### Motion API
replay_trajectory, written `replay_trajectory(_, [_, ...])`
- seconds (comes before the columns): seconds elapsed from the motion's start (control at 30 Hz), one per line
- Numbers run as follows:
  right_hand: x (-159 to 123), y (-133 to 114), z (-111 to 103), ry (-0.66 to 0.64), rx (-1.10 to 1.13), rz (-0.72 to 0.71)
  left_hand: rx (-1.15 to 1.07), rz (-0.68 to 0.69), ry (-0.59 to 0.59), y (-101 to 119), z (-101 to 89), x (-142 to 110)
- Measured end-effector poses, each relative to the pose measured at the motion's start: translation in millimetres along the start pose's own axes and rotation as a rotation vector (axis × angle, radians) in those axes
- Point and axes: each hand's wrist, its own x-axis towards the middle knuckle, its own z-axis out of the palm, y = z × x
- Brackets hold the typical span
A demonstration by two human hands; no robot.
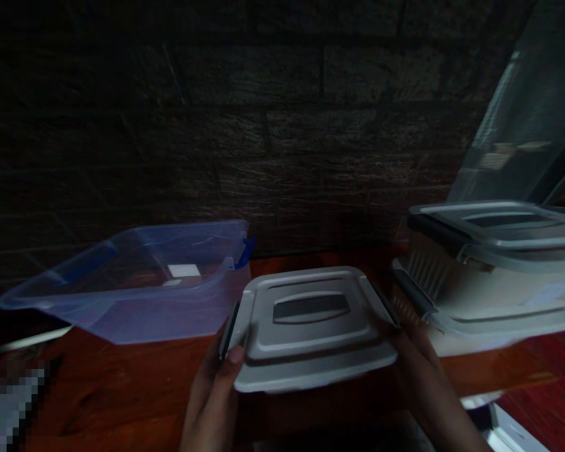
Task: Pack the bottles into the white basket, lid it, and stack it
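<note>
Both my hands hold a grey lidded container [311, 326] low in the middle of the head view. Its lid has a recessed handle and dark side latches. My left hand [214, 392] grips its left side, thumb on the lid's front corner. My right hand [421, 376] clasps its right side by the latch. The container is above the reddish wooden table [136, 383].
An empty clear blue-tinted tub [141, 282] with a blue latch lies to the left. At the right stand stacked grey-lidded containers [494, 263], with a clear plastic sheet or lid [527, 119] leaning behind. A dark brick wall [263, 113] runs close behind.
</note>
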Motion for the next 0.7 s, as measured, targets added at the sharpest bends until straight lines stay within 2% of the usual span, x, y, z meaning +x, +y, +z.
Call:
replay_trajectory(0.1, [-1, -7, 1, 0.002, -0.07, -0.009, 0.016, -0.003, 0.007, 1, 1.3, -2])
replay_trajectory(0.23, [2, -11, 2, -0.025, -0.169, -0.079, 0.141, 0.007, -0.009, 1, -8.3, -1])
replay_trajectory(0.43, [1, -10, 1, -0.015, -0.284, -0.138, 0.33, 0.043, 0.05, 5, -9.5, -5])
replay_trajectory(0.6, [-1, -5, -4, 0.009, -0.334, -0.099, 0.45, 0.001, 0.107, 1, -15.1, -9])
replay_trajectory(0.7, [-3, -7, -7, -0.045, -0.393, -0.147, 0.515, 0.084, 0.066, 3, -15.5, -7])
